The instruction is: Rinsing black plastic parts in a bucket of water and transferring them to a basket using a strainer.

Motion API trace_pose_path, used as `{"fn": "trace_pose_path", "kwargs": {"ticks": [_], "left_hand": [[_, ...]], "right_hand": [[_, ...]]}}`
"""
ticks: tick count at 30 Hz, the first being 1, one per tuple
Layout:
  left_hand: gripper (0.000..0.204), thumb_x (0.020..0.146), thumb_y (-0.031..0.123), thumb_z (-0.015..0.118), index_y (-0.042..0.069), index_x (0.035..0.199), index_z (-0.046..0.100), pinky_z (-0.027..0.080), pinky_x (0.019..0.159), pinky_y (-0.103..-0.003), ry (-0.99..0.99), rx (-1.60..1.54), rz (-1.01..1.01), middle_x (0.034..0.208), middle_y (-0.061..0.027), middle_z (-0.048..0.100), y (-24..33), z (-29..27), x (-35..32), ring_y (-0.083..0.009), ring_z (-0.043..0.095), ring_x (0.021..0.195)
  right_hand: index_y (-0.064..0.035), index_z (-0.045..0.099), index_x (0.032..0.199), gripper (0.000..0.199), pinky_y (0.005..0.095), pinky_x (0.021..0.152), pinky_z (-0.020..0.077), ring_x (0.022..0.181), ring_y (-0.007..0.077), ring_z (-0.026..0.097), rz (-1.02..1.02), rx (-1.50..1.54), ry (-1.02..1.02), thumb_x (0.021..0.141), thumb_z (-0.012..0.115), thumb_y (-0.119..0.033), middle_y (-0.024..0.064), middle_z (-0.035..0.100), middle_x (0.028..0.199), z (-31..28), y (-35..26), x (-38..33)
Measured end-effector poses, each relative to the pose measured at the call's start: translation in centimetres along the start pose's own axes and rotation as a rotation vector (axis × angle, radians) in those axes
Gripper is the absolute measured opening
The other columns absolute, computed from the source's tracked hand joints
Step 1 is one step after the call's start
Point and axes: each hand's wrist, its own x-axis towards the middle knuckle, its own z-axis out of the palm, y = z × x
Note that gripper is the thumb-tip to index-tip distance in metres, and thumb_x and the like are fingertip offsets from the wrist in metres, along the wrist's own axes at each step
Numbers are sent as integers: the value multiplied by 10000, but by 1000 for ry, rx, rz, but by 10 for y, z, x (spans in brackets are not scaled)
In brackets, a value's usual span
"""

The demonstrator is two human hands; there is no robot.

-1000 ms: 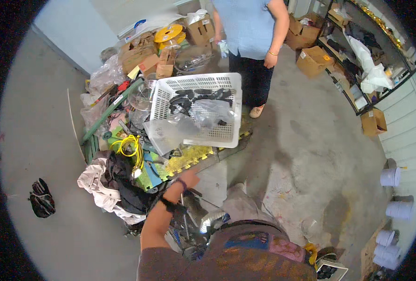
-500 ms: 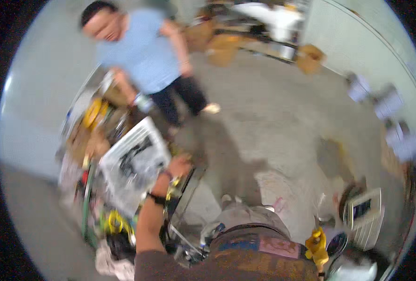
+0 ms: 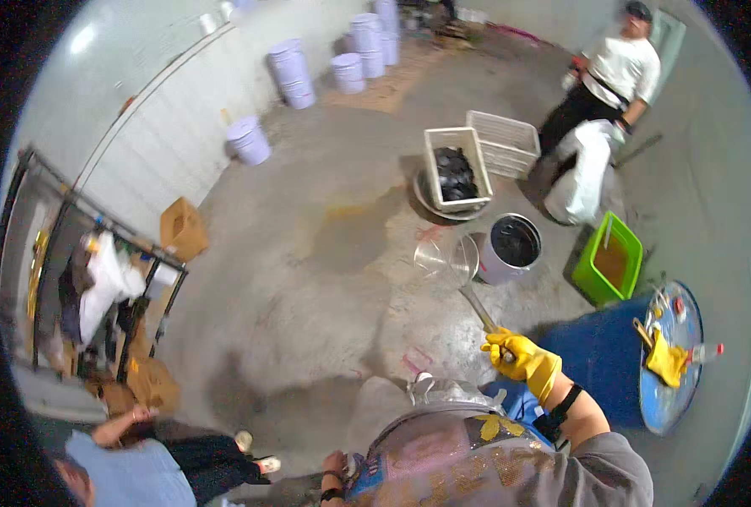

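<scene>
Currently, the right hand (image 3: 523,359), in a yellow glove, has its fingers closed on the long handle of a mesh strainer (image 3: 447,260), reaching it out over the concrete floor (image 3: 308,279) beside a dark bucket (image 3: 512,247). Left hand (image 3: 335,466): finger state cannot be told.

A right hand (image 3: 523,359) in a yellow rubber glove, smooth and slightly glossy, grips the shiny metal handle of a round wire-mesh metal strainer (image 3: 447,259). The grey concrete floor (image 3: 308,279) looks rough, matt and stained. A round dark metal bucket (image 3: 513,245) has a dull sheen. The bright green rectangular plastic tub (image 3: 612,258) and white slatted plastic crate (image 3: 456,165) look smooth. The blue plastic drum (image 3: 604,359) has a glossy lid. A brown cardboard box (image 3: 183,228) appears matt.
</scene>
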Motion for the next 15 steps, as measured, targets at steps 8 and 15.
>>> {"fn": "trace_pose_path", "kwargs": {"ticks": [8,15], "left_hand": [[200,749,251,526,79,729,625,477,667,-433,-62,166,277,809,-158,596,99,-144,179,-335,577,762],[196,744,64,570,74,939,591,470,574,-268,10,-199,422,784,-68,608,190,-237,277,-170,579,689]], "right_hand": [[-34,461,985,352,289,318,310,390,156,460,-394,-532,366,673,619,4,85,524,578,-21,-74,47],[-116,274,1338,609,300,463,421,528,190,533,-620,-292,485,794,549,-110,111,566,725,-23,-173,124]]}}
